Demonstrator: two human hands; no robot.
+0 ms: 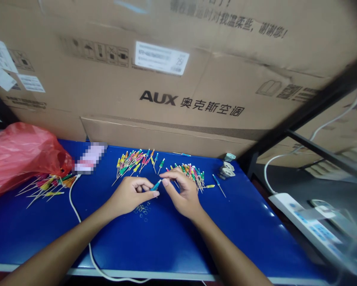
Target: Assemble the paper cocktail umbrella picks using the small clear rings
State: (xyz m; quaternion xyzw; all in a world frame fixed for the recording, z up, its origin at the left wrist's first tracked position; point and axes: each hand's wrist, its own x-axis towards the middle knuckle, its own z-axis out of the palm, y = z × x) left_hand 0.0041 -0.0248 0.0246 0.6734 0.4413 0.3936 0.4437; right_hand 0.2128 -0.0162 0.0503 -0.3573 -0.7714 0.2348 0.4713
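- left hand (130,195): half curled, thumb and fingertips closed on the lower end of a teal-hubbed needle (156,185). the needle sits between both hands, slanted up clear of the bench, where both sets of fingertips can reach it.
- right hand (182,194): thumb and forefinger pinched in close at the needle's upper end; whether they truly grip it is hard to tell.
- just below the left hand, tiny clear rings (142,210) lie in a loose scatter on the blue bench top (166,242), close under the fingers.
- a white cable (76,218) runs across the bench, left of the hands.
- ahead of the hands sit two heaps of coloured-hub needles (133,163) (190,176), within short reach of either hand; a third heap (45,188) lies further left beside a red plastic bag (20,159).
- furthest off, a large cardboard box (160,99) stands along the bench's back edge.
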